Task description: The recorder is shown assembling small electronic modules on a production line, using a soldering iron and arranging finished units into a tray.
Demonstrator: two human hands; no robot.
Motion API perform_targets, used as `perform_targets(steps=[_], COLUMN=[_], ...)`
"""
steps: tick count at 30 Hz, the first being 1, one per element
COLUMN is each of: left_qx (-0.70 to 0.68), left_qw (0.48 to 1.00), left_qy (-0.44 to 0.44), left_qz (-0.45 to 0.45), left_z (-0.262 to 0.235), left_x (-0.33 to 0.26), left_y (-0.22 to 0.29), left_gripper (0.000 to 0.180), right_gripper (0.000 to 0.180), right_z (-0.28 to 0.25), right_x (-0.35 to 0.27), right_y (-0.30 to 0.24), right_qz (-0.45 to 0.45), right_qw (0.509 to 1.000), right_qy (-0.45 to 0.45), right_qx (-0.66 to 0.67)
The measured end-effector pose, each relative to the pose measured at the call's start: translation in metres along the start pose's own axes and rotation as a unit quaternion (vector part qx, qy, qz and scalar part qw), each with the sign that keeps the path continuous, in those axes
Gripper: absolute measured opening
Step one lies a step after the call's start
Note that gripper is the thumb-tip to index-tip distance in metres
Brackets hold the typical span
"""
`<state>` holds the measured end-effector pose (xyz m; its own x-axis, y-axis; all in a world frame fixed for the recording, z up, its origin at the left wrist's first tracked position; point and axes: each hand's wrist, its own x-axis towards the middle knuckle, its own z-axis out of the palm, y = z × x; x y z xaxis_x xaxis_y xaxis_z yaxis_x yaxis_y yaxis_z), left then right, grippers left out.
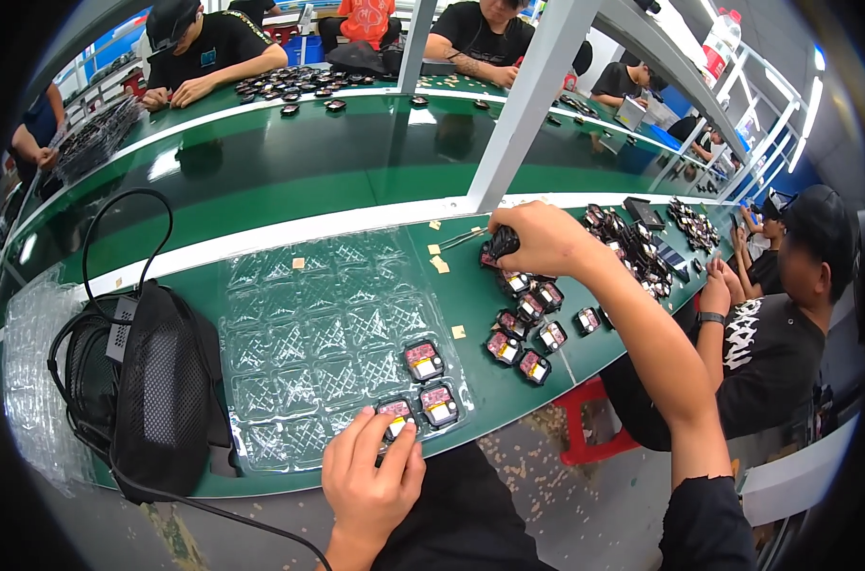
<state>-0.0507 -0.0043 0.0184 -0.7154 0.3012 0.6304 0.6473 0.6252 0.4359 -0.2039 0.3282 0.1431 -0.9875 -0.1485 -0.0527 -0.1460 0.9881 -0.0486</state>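
Black mesh bag (pixel 166 390) at far left, clear blister tray (pixel 308 333) beside it, my left hand (pixel 370 476) pressing a small black part (pixel 395 415) into its near edge, loose parts (pixel 532 328) right of tray, my right hand (pixel 542 238) closed around one black part (pixel 502 243) above them.

tray (pixel 299 333) left of parts pile (pixel 527 324); bag (pixel 161 381) leftmost
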Motion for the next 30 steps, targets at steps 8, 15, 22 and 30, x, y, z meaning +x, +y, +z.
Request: perform_targets(steps=[8, 15, 22, 30], left_qx=[0.002, -0.005, -0.007, -0.005], left_qw=[1.0, 1.0, 1.0, 1.0], left_qy=[-0.006, -0.004, 0.004, 0.012], left_qz=[-0.005, -0.003, -0.002, 0.0], left_z=[-0.001, -0.002, 0.0, -0.001], left_x=[0.001, 0.001, 0.001, 0.001], left_y=[0.002, 0.001, 0.0, 0.001], left_gripper=[0.027, 0.028, 0.027, 0.025], right_gripper=[0.048, 0.055, 0.06, 0.057], right_z=[0.001, 0.008, 0.018, 0.016], right_x=[0.012, 0.009, 0.002, 0.005], right_y=[-0.012, -0.007, -0.013, -0.02], right_qz=[0.004, 0.014, 0.026, -0.005], right_qw=[0.999, 0.998, 0.999, 0.999], right_qy=[-0.042, -0.063, -0.006, -0.009], right_qx=[0.03, 0.012, 0.041, 0.032])
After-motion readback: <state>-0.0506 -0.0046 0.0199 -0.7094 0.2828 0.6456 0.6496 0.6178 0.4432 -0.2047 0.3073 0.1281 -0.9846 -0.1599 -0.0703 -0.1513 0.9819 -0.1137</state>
